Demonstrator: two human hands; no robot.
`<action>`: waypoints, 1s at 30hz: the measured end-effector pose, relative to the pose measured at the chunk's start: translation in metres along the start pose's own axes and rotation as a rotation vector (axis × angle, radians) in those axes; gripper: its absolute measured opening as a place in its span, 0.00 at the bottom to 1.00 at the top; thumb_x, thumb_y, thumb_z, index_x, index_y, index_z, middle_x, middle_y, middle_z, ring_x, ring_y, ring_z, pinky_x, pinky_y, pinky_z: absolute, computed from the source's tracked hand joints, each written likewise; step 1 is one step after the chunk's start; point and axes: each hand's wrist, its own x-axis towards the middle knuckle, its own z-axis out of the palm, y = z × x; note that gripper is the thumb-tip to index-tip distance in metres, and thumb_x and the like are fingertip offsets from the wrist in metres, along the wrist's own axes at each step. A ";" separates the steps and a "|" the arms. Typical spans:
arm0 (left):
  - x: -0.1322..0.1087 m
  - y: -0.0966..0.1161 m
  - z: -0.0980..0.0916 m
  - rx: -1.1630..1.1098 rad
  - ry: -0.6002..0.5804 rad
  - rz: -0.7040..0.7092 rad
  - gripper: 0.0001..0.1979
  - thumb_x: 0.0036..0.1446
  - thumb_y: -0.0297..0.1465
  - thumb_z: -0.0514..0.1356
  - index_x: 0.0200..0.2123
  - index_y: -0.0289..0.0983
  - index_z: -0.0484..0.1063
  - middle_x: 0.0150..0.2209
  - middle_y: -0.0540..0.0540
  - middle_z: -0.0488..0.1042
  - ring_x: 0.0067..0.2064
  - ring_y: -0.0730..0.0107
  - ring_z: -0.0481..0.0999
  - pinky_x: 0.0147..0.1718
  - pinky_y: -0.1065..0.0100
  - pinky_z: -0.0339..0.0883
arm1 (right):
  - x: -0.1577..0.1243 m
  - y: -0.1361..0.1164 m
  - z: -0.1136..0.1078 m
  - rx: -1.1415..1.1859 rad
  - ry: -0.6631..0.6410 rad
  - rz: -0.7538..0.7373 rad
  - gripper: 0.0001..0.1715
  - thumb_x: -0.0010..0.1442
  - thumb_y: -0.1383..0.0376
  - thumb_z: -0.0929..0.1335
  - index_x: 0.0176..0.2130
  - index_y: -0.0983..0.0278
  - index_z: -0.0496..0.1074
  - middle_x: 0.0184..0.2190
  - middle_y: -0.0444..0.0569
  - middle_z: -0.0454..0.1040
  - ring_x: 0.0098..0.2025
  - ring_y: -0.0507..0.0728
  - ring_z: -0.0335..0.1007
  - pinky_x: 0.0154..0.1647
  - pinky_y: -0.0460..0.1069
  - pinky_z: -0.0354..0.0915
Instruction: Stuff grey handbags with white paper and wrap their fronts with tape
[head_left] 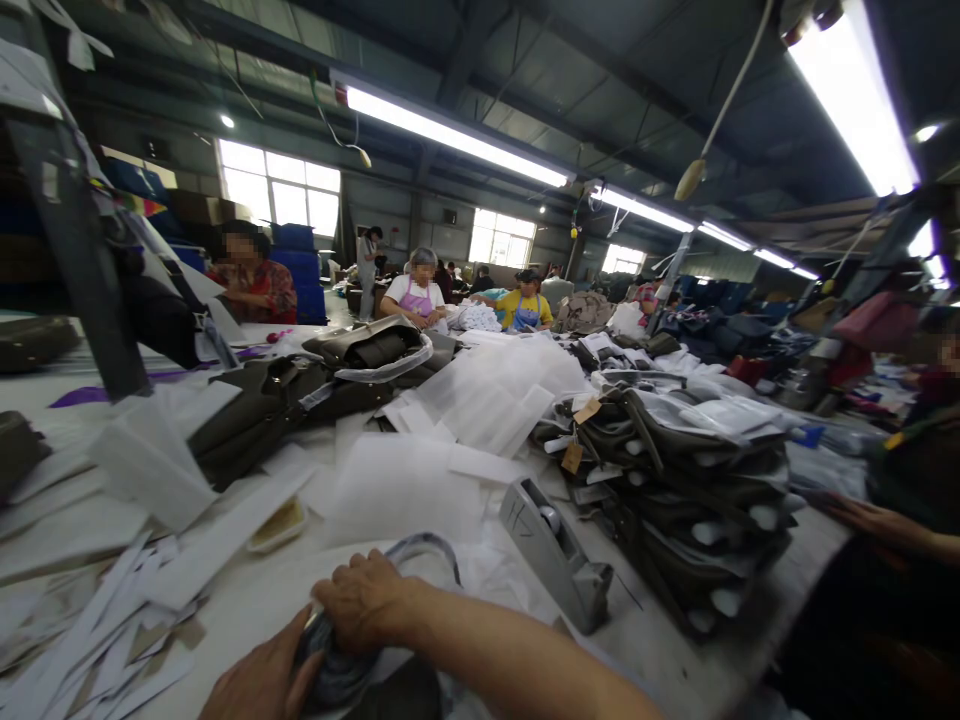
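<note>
At the front edge of the table, my right hand (367,602) is closed, its fingers curled over a plastic-wrapped bag handle (427,542) that loops up behind it. My left hand (259,672) is beside it, thumb and forefinger closed around the same clear-wrapped bundle. Below them a dark olive bag (401,692) shows in part, cut off by the frame's lower edge. Right of my hands stands a grey tape dispenser (556,555). White foam sheets (405,490) lie just beyond my hands.
A stack of olive bags (675,500) rises at the right, with brown tags (572,458). More olive bags (262,405) lie at the back left. Paper strips (127,630) and a small tray (277,525) are on the left. A co-worker's arm (892,525) reaches in from the right; other people work behind.
</note>
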 end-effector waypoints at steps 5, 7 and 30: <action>-0.003 0.004 -0.004 0.032 -0.043 -0.001 0.26 0.54 0.43 0.50 0.52 0.37 0.72 0.52 0.40 0.77 0.56 0.50 0.74 0.56 0.53 0.65 | -0.009 -0.009 -0.013 -0.015 -0.034 0.010 0.09 0.59 0.63 0.68 0.33 0.67 0.75 0.37 0.56 0.80 0.40 0.61 0.76 0.41 0.56 0.70; 0.000 -0.001 0.000 0.037 -0.037 0.022 0.26 0.55 0.43 0.50 0.51 0.37 0.73 0.52 0.39 0.76 0.56 0.50 0.73 0.56 0.54 0.64 | -0.012 -0.012 -0.017 -0.008 -0.034 0.022 0.09 0.59 0.64 0.68 0.32 0.68 0.75 0.38 0.56 0.80 0.40 0.60 0.77 0.41 0.55 0.70; -0.108 -0.006 -0.055 -0.489 -0.167 -0.350 0.40 0.50 0.54 0.57 0.57 0.31 0.67 0.51 0.35 0.75 0.52 0.48 0.76 0.49 0.57 0.71 | -0.346 -0.012 -0.010 1.516 0.077 1.308 0.29 0.38 0.41 0.76 0.20 0.63 0.71 0.21 0.52 0.73 0.22 0.56 0.69 0.21 0.48 0.61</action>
